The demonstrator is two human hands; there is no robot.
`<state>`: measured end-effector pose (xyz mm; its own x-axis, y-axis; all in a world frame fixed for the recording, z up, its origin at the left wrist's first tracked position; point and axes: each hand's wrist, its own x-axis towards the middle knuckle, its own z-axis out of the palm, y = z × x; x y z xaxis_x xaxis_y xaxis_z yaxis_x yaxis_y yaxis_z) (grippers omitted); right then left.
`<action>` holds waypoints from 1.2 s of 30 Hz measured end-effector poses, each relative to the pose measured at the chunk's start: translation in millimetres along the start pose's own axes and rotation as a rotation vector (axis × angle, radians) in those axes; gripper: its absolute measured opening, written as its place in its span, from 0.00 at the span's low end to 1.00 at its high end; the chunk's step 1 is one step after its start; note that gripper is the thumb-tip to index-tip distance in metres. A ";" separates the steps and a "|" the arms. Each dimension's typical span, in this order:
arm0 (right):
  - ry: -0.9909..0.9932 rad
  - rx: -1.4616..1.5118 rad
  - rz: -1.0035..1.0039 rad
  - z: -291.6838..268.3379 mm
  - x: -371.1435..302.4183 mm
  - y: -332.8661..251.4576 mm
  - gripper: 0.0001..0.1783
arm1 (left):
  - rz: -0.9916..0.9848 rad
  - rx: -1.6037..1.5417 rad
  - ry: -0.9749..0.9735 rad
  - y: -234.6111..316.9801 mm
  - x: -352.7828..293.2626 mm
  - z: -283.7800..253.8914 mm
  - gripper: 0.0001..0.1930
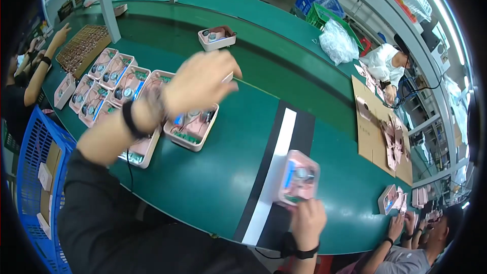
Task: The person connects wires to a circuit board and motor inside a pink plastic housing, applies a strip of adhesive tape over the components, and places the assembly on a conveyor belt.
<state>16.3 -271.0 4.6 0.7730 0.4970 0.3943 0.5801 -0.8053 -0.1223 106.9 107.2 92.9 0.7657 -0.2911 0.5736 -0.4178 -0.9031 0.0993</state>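
My left hand (203, 81) is raised over the bench with its fingers curled. A small pale edge shows at the fingers, too little to name. Below it, a pink plastic housing (190, 129) holds a round silver part, wires, a green board and something blue. Low at the right, my right hand (308, 220) grips the near edge of another pink housing (300, 176), blurred by motion, over the black and white strip (269, 177). Several similar open housings (127, 86) stand in rows to the left, partly hidden by my left forearm.
One pink housing (217, 38) sits farther back on the green bench. A brown gridded tray (83, 45) is at the left, above a blue crate (38, 172). Cardboard (373, 137) with pink pieces lies right. Co-workers' hands (398, 226) are at the right and far left.
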 end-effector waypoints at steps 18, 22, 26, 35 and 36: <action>-0.081 -0.116 0.084 -16.0 60.9 91.0 0.26 | -0.266 0.428 -0.440 -169.2 148.2 186.5 0.18; -0.586 0.278 -0.113 3.0 58.2 32.0 0.25 | 0.274 0.374 -0.260 -70.1 116.9 126.8 0.17; -0.593 0.336 -0.168 10.9 24.6 29.4 0.25 | 0.564 0.100 -0.287 33.2 34.4 61.7 0.14; -0.597 0.362 -0.310 -0.9 -36.9 -2.6 0.21 | 0.661 -0.089 -0.522 115.1 -121.2 30.9 0.06; -0.607 0.367 -0.314 0.0 -41.1 -3.1 0.21 | 0.640 -0.076 -0.516 114.8 -128.2 31.5 0.06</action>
<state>-17.3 -288.9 -11.2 0.5025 0.8594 -0.0949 0.7613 -0.4918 -0.4226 -23.9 30.9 5.2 0.4892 -0.8670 0.0946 -0.8671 -0.4952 -0.0546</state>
